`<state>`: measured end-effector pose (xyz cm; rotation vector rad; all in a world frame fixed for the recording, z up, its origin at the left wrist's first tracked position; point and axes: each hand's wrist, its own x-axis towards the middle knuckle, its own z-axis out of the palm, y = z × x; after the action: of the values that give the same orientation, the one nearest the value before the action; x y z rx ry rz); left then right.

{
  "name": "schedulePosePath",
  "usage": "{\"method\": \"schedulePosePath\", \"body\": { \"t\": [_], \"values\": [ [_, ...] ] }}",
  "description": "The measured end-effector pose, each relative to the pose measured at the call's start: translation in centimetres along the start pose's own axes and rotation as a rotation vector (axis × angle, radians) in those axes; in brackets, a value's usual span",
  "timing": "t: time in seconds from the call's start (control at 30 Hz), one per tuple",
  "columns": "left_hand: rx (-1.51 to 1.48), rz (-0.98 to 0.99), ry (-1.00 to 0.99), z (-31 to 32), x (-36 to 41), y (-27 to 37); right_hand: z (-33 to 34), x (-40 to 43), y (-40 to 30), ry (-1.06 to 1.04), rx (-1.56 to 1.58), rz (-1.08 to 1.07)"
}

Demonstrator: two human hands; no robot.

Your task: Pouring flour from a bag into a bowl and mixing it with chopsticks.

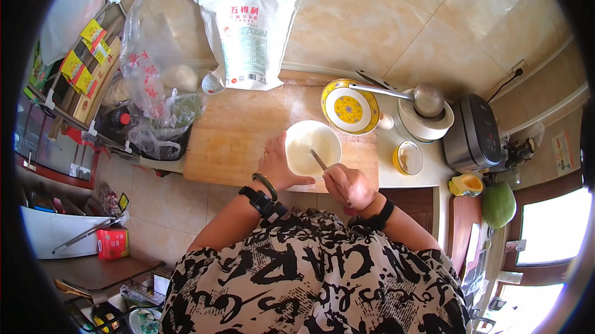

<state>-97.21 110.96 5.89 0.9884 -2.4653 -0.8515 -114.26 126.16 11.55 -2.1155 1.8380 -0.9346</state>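
Observation:
A white bowl with a pale, creamy mixture stands near the front edge of a wooden board. My left hand rests against the bowl's left side, thumb along its near rim. In my right hand is the handle of a metal utensil, whose far end dips into the mixture, so its kind cannot be told. Behind the bowl to the right lies a yellow-patterned plate. A large white flour bag leans on the wall at the back, with a small scoop or bowl beside it.
An egg sits right of the plate. Farther right are a small yellow-rimmed bowl, a ladle lying over a white pot, and a rice cooker. Plastic bags crowd the left. A knife lies near the wall.

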Motion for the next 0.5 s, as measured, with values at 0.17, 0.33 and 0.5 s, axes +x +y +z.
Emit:
{"method": "schedulePosePath", "body": {
  "t": [0.17,0.33,0.5],
  "values": [
    [-0.019,-0.032,-0.045,-0.1,0.1,0.3,-0.1,1.2,0.4,0.189,-0.041,-0.115],
    [0.016,-0.044,-0.083,-0.1,0.4,0.3,-1.2,1.5,0.3,0.153,0.025,-0.09],
    [0.009,-0.063,-0.055,-0.1,0.1,0.4,-1.3,1.6,0.9,0.037,0.091,-0.061]
  ]
}}
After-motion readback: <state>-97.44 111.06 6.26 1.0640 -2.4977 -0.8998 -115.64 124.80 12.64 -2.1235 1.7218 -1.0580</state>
